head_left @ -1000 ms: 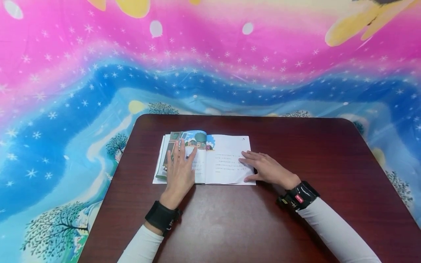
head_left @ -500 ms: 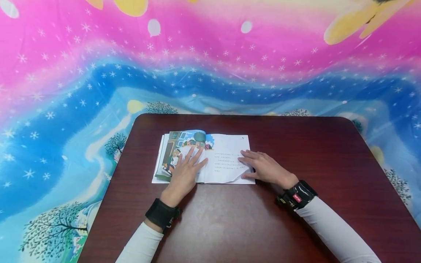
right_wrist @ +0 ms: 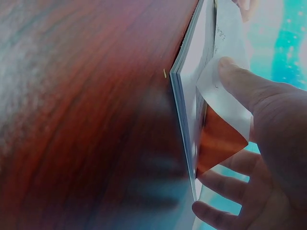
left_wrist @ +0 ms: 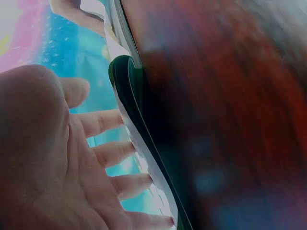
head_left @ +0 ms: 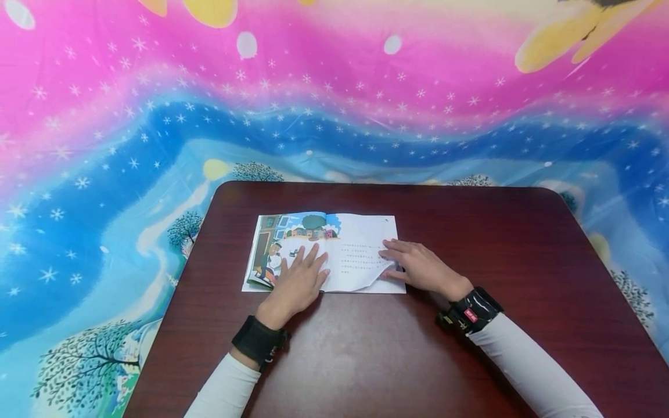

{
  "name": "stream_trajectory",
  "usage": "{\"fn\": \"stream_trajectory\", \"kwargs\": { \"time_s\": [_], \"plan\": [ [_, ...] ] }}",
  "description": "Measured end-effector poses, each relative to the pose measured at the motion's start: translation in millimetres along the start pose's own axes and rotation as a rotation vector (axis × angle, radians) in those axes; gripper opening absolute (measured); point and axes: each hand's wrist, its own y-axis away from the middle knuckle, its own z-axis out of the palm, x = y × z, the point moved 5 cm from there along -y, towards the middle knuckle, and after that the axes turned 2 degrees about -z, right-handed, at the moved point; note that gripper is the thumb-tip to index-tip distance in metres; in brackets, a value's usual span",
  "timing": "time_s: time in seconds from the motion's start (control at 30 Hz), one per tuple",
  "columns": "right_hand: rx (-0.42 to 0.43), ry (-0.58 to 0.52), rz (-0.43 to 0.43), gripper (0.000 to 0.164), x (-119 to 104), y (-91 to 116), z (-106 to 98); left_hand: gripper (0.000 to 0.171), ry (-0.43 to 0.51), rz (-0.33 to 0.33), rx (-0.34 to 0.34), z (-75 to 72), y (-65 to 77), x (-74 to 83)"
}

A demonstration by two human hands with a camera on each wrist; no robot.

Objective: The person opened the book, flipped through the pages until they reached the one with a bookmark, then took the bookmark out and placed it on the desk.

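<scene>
An illustrated book point(head_left: 360, 229) lies spread on the table. My left hand point(head_left: 295, 287) rests on the left page with its fingers spread, near the inner fold. In the left wrist view its fingertips point(left_wrist: 127, 147) touch the page, whose outer edge curls over a dark green layer. My right hand point(head_left: 423, 270) is at the outer edge of the right page, whose lower corner is lifted and bent. In the right wrist view, the right thumb point(right_wrist: 235, 76) lies against that page point(right_wrist: 225, 96), its orange underside showing, and other fingers are partly hidden behind it.
A dark reddish wooden table point(head_left: 355, 360) extends around the book on all sides. Behind it hangs a pink and blue printed cloth point(head_left: 324, 104). Black straps point(head_left: 258, 342) with small devices sit on both wrists, above white sleeves.
My left hand has slid down and toward the fold, and the raised left page now lies flatter. The right page's lower corner has lifted more, while the right hand stays nearly in place.
</scene>
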Motion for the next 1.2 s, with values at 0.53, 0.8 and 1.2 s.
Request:
{"fn": "stream_trajectory", "kwargs": {
  "time_s": [0.53,0.8,1.2],
  "plan": [
    [0.030,0.039,0.042,0.054,2.4,-1.4,-0.8,0.121,-0.001,-0.103,-0.073,8.2,-9.2,20.0],
    [0.086,0.045,0.063,0.056,4.9,-2.7,-4.5,0.113,-0.040,-0.120,-0.052,9.5,-9.0,26.1],
    [0.139,-0.015,0.192,0.087,15.1,-1.0,-13.3,0.075,-0.036,-0.118,0.017,8.2,-9.2,27.8]
  ]
}}
